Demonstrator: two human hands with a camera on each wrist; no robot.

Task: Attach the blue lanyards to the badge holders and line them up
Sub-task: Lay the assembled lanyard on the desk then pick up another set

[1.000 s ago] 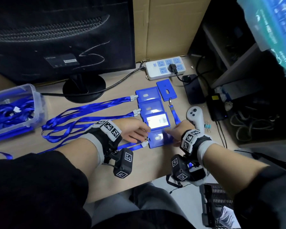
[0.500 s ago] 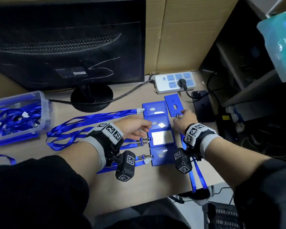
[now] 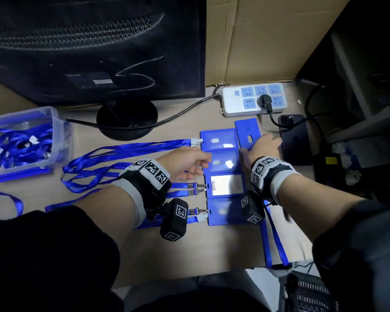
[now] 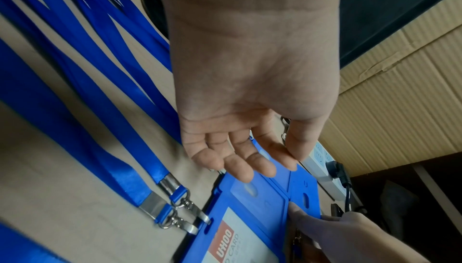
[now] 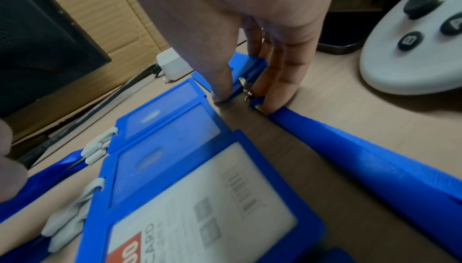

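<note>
Fingers [image 5: 275,81] of right hand [image 3: 262,147] pinch badge holder [image 3: 248,134]; left hand [image 3: 185,163] relaxed, empty; bin [image 3: 61,131] holds lanyards [image 3: 18,145].

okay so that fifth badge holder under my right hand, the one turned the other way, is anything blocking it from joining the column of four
Partly. The odd holder lies right of the column's far end, its edge against the top holder. The desk below the nearest holder looks free, but its own lanyard, trailing off the front edge, runs close alongside.

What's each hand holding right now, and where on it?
The right hand pinches the upright badge holder at its near end, by the lanyard clip. The left hand holds nothing.
</note>
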